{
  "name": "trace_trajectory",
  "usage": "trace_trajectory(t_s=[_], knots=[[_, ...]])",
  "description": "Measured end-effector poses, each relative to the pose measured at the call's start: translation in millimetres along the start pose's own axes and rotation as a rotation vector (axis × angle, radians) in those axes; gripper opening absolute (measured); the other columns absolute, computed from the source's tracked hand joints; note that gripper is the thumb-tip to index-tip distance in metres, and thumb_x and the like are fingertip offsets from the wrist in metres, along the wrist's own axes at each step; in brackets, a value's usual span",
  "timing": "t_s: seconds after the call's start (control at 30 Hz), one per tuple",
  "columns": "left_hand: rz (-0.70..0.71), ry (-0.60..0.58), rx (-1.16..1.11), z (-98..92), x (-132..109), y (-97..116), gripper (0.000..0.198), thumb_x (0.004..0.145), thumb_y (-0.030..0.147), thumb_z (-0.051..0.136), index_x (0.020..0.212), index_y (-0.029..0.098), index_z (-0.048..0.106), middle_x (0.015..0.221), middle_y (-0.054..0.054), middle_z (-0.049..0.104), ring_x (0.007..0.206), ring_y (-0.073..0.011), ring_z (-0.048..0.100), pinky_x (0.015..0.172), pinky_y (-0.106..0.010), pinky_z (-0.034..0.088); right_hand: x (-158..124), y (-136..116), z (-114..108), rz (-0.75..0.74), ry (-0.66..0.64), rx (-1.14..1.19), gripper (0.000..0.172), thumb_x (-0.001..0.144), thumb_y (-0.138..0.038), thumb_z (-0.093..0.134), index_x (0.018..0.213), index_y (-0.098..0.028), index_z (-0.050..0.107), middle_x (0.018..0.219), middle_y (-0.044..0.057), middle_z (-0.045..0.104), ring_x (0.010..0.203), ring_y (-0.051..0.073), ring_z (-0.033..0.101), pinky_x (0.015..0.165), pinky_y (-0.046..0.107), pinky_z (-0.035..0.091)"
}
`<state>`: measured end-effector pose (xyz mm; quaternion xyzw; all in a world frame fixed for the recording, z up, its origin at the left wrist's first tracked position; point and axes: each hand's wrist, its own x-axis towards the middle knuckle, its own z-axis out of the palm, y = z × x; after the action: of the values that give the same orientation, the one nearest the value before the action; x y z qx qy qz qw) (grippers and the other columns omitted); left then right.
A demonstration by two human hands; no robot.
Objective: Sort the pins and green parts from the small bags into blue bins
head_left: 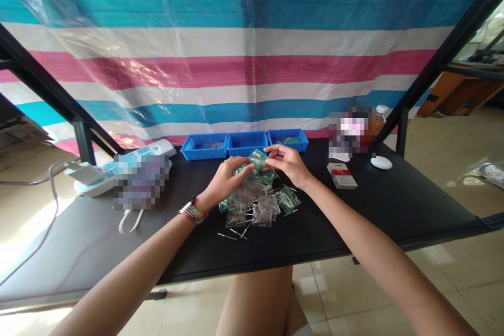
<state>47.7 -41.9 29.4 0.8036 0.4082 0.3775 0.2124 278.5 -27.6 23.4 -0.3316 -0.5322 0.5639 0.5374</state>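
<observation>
Both my hands meet over a pile of small clear plastic bags [260, 202] on the black table [394, 205]. Some bags hold green parts, others small metal pins. My left hand [226, 178] and my right hand [285, 163] pinch opposite ends of one small bag with green contents [258, 160], lifted just above the pile. A beaded bracelet is on my left wrist. A few loose metal pins [236, 233] lie on the table in front of the pile.
Three blue plastic bins [246, 144] stand in a row behind the pile. A white power strip [102, 170] lies at the left, a red-and-white box [342, 175] and a white round object [381, 163] at the right. A striped tarp hangs behind.
</observation>
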Motion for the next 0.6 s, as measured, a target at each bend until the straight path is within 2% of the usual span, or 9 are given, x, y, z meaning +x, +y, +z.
trace_trajectory(t_s=[0.1,0.27,0.5,0.6], knots=[[-0.079,0.067,-0.154,1.4,-1.0,2.0,0.038,0.098,0.055,0.067,0.095,0.017,0.073,0.091,-0.005,0.074,0.085,-0.0207,0.065,0.077,-0.031,0.049,-5.3,4.8,12.5,0.054,-0.067,0.018,0.046,0.063,-0.036,0.096,0.101,-0.02,0.075,0.08,-0.002,0.065,0.078,0.02,0.071,0.081,0.042,0.069],[-0.1,0.066,-0.269,0.0,-0.7,8.8,0.04,0.092,0.051,0.074,0.074,0.017,0.062,0.07,0.001,0.06,0.07,-0.0142,0.054,0.064,-0.025,0.041,-10.3,6.3,21.4,0.092,-0.139,0.017,0.041,0.068,-0.045,0.095,0.093,-0.02,0.074,0.081,0.0,0.07,0.077,0.021,0.072,0.075,0.039,0.068],[-0.146,0.075,-0.275,-0.8,-3.7,11.8,0.048,0.092,0.055,0.074,0.067,0.018,0.056,0.062,0.001,0.059,0.059,-0.0121,0.052,0.057,-0.024,0.038,-10.8,2.5,19.6,0.007,-0.119,-0.093,0.039,0.071,-0.049,0.092,0.086,-0.02,0.071,0.079,0.001,0.073,0.073,0.02,0.071,0.068,0.036,0.066],[-0.22,0.035,-0.294,-0.4,-4.1,8.8,0.059,0.097,0.063,0.063,0.059,0.018,0.057,0.051,0.0,0.055,0.05,-0.0118,0.049,0.053,-0.025,0.037,-11.2,5.6,17.7,-0.063,-0.064,-0.142,0.037,0.074,-0.049,0.091,0.084,-0.022,0.068,0.078,0.001,0.072,0.074,0.021,0.071,0.068,0.035,0.064]])
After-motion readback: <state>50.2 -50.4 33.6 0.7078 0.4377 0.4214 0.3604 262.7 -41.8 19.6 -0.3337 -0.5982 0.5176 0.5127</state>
